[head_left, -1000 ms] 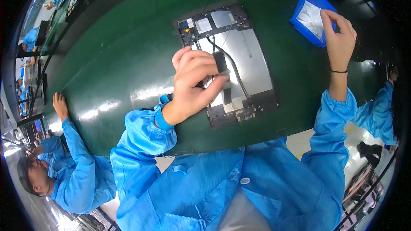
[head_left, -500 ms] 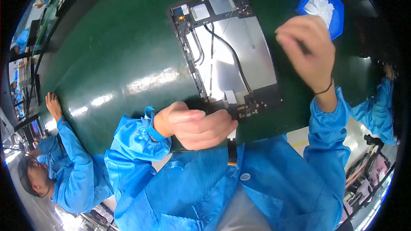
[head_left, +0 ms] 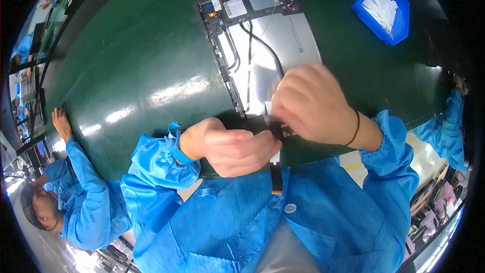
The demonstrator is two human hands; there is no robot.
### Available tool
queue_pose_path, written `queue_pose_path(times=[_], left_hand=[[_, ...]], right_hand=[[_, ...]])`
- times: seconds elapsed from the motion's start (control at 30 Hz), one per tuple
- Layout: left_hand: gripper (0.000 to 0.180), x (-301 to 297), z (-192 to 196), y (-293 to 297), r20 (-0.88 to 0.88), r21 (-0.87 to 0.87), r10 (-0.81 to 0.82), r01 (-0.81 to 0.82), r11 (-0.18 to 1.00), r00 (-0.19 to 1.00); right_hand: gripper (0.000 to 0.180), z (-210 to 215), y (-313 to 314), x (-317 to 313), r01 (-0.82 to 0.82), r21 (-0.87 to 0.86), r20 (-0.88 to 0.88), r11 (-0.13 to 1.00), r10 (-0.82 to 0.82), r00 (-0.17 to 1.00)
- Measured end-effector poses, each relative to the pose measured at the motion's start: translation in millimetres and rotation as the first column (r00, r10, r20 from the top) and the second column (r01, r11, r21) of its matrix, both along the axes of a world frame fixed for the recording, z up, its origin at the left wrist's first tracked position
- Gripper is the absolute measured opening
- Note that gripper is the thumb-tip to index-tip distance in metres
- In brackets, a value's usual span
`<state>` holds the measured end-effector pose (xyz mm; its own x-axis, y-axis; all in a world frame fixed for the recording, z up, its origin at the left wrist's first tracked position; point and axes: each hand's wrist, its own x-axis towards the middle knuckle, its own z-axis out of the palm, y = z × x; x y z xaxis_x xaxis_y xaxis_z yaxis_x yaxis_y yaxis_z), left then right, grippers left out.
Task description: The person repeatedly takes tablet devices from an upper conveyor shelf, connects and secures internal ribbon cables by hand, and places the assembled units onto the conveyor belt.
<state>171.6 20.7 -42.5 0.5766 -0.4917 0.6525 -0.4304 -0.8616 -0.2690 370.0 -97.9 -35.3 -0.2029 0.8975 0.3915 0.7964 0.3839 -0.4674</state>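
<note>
An opened tablet-like device [head_left: 283, 35] lies on the green table, its silver plate, black cables and dark frame exposed. My left hand [head_left: 232, 146] is curled at its near edge, closed on a black ribbon cable [head_left: 275, 176] that hangs toward my jacket. Over the device's near end, my right hand [head_left: 313, 103] is bent down with fingers pinched, close to the left fingertips. A small white tab [head_left: 268, 107] shows beside the right fingers. What the right fingertips grip is hidden and slightly blurred.
A blue bin [head_left: 361, 7] of white pieces stands at the far right. On the left, a co-worker's hand [head_left: 61, 124] rests on the table edge. Another blue sleeve [head_left: 444, 129] shows at the right. Light glares off the green tabletop [head_left: 136, 71].
My right hand has come from beside the blue bin, left and nearer, to the device's near end. The left hand has barely moved. The device sits slightly farther away.
</note>
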Motion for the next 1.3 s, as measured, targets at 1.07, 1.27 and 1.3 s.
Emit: queue_pose_path(times=[1.07, 1.27, 1.3], left_hand=[[0.054, 40.4, -18.3, 12.5, -0.508, -0.649, 0.463, -0.676, 0.348, 0.726], [0.041, 40.9, -15.4, 10.6, -0.412, -0.638, 0.521, -0.645, 0.421, 0.748], [0.037, 39.1, -13.6, 9.7, -0.367, -0.63, 0.543, -0.631, 0.453, 0.755]], right_hand=[[0.044, -0.6, 8.7, 44.1, -0.008, -0.059, 0.232, 0.998, 0.022, 0.972], [0.029, -7.5, 1.3, 34.3, 0.233, -0.208, 0.009, 0.95, -0.237, 0.972], [0.027, -4.4, 0.2, 30.8, 0.201, -0.225, -0.027, 0.953, -0.212, 0.977]])
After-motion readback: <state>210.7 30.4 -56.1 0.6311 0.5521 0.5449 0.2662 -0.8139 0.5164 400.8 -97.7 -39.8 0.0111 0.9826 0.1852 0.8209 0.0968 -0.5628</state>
